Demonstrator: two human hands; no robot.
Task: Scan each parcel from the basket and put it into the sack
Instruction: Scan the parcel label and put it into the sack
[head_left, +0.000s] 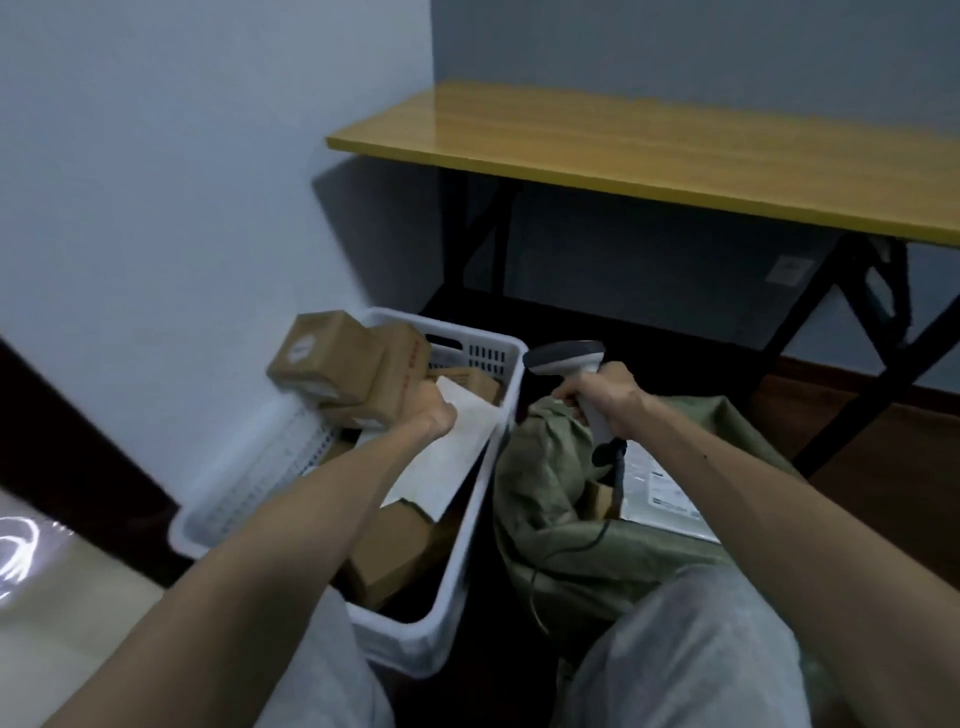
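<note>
Left hand (428, 410) grips envelope (457, 460), right hand (602, 395) scanner (566, 356)

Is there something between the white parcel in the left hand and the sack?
Yes: the basket's right wall separates the white parcel from the sack, and the right hand holds the scanner over the sack's mouth.

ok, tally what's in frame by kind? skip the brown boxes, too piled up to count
Basket: 1
Sack: 1
Scanner: 1
Table: 1
Mailers: 2, one in the left hand, one in the sack
Total: 6
</note>
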